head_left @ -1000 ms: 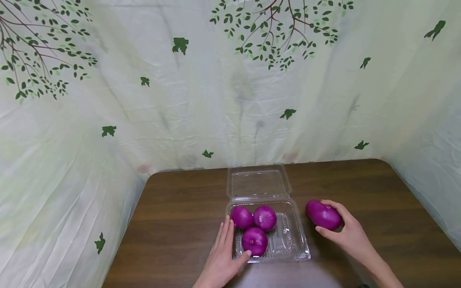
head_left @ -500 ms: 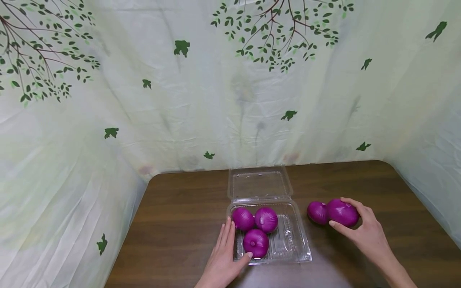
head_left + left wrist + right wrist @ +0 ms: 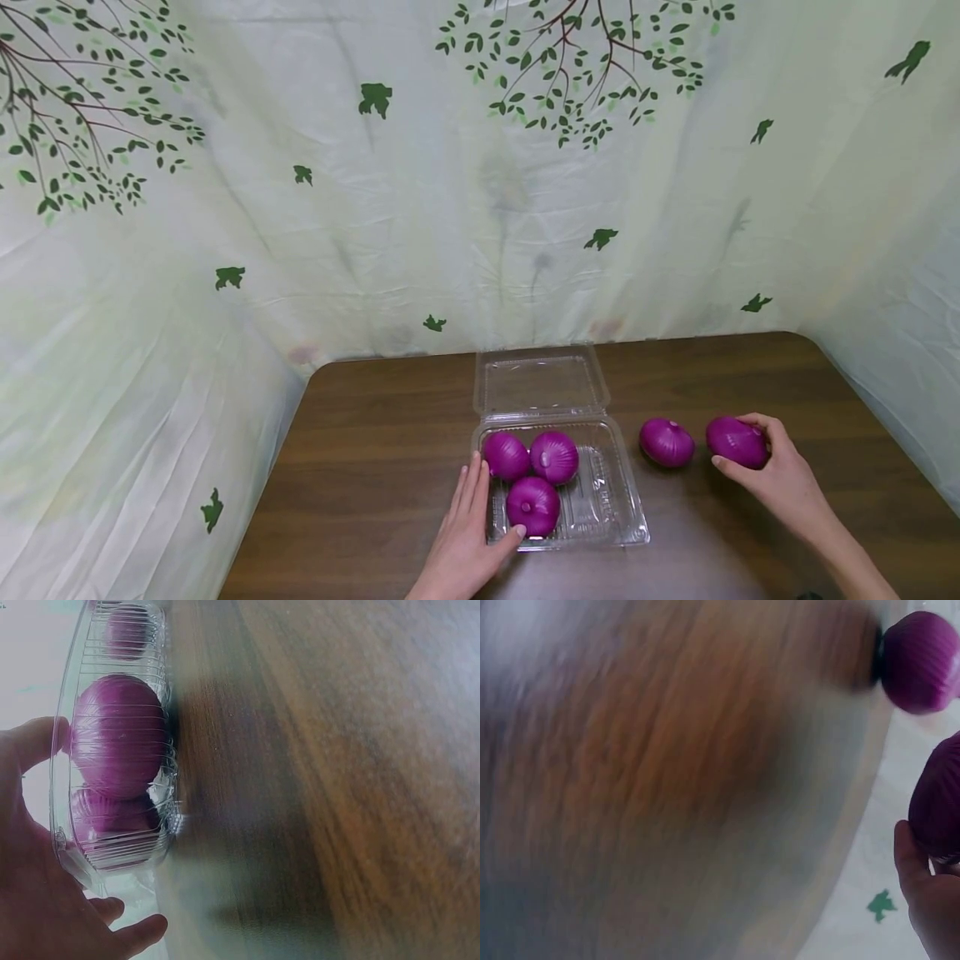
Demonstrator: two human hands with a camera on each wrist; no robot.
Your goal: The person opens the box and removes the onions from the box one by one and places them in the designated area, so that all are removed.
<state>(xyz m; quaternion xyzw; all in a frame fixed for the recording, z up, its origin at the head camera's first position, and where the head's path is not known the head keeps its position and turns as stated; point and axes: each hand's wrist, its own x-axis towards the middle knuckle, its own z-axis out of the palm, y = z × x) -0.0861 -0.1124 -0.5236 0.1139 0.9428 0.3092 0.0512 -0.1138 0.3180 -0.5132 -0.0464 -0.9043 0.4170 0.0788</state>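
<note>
A clear plastic clamshell container (image 3: 606,500) lies on the table with its lid (image 3: 540,383) folded back. Inside its left part sit a back-left red onion (image 3: 506,456), a back-right one (image 3: 554,457) and a front one (image 3: 533,507). My left hand (image 3: 467,537) rests at the container's front left corner, fingers straight along the left side, thumb at the front rim. To the right, my right hand (image 3: 787,483) holds a red onion (image 3: 733,442) between thumb and fingers, seemingly above the table. Left of it, another onion (image 3: 666,442) stands alone on the table.
The brown wooden table (image 3: 375,467) has rounded back corners. A pale curtain (image 3: 405,208) printed with leaves and branches hangs close behind and around it. A small dark object (image 3: 810,596) shows at the bottom edge near the right forearm.
My right hand has moved to the right with its onion, uncovering the other onion, and a gap now separates the two. The left hand and container stay in place.
</note>
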